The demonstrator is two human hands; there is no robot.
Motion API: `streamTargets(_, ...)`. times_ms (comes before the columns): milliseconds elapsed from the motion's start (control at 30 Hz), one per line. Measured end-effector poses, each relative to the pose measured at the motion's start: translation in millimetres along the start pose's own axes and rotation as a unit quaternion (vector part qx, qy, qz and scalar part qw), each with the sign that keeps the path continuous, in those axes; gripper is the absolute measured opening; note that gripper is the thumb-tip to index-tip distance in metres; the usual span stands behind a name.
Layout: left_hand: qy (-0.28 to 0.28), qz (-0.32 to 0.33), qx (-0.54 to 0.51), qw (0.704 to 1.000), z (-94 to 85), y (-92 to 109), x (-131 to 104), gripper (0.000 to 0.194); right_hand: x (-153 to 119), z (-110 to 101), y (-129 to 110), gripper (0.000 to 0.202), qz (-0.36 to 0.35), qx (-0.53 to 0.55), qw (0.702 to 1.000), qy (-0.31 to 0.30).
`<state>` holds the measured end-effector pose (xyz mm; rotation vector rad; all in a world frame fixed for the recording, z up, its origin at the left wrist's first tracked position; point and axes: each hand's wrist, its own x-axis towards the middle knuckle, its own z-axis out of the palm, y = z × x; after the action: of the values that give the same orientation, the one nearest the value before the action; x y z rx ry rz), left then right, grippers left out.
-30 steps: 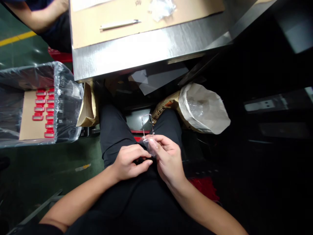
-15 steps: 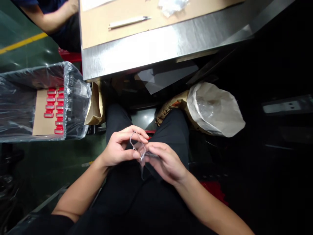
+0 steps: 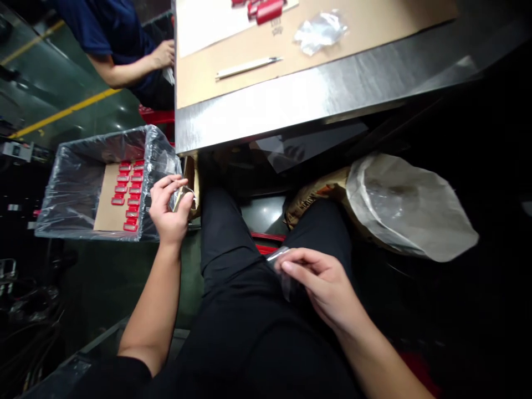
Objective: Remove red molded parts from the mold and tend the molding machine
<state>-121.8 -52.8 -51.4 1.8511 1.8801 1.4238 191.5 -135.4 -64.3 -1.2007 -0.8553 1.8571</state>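
Note:
My left hand [image 3: 168,210] is raised at the left, beside an open brown paper bag [image 3: 194,180] hung under the table edge. Between its thumb and fingers is a thin clear plastic loop [image 3: 192,192], partly lost against the bag. Over my lap, my right hand [image 3: 328,277] pinches a clear plastic piece [image 3: 283,260] between thumb and forefinger. Part of that piece hangs below the fingertips, and its exact shape is hard to make out.
A plastic-lined crate [image 3: 75,188] at the left holds rows of red parts [image 3: 132,194] on cardboard. On the metal table [image 3: 266,100] lie a knife-like pen [image 3: 249,67], a crumpled clear bag [image 3: 320,32] and red parts [image 3: 268,10]. A large sack [image 3: 415,205] stands right. A co-worker [image 3: 120,50] sits far left.
My hands have come apart. The left moved left and up to the paper bag with the thin loop; the right stayed over my lap with clear plastic. The view shifted, showing more table.

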Motion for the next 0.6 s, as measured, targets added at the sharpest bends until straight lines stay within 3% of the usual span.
streamTargets(67, -0.047, 0.0, 0.177, 0.983, -5.0, -35, 11, 0.026, 3, -15, -2, 0.022, -0.014, -0.017, 0.997, 0.077)
streamTargets(167, -0.102, -0.045, 0.283, 0.953, -10.7, -71, 14, 0.035, 6, -42, -12, 0.027, -0.045, -0.016, 0.982, 0.184)
streamTargets(300, -0.055, -0.02, 0.258, 0.964, -22.0, -74, 5, 0.044, 17, -81, -25, 0.027, -0.109, -0.011, 0.945, 0.31)
streamTargets(400, -0.029, -0.006, 0.209, 0.977, -36.6, -60, -4, 0.037, 32, -120, -35, 0.026, -0.204, -0.061, 0.871, 0.443)
streamTargets(500, -0.002, -0.004, 0.194, 0.981, -49.7, -62, -19, 0.036, 45, -167, -48, 0.025, -0.23, -0.261, 0.74, 0.576)
streamTargets(533, 0.0, -0.021, 0.189, 0.982, -52.8, -67, -27, 0.036, 48, -180, -54, 0.025, -0.212, -0.336, 0.701, 0.593)
streamTargets(567, 0.007, -0.035, 0.188, 0.982, -56.2, -73, -37, 0.035, 52, -190, -60, 0.025, -0.185, -0.398, 0.68, 0.587)
streamTargets(600, 0.009, -0.048, 0.192, 0.98, -61.3, -78, -50, 0.035, 58, -195, -65, 0.023, -0.157, -0.446, 0.68, 0.561)
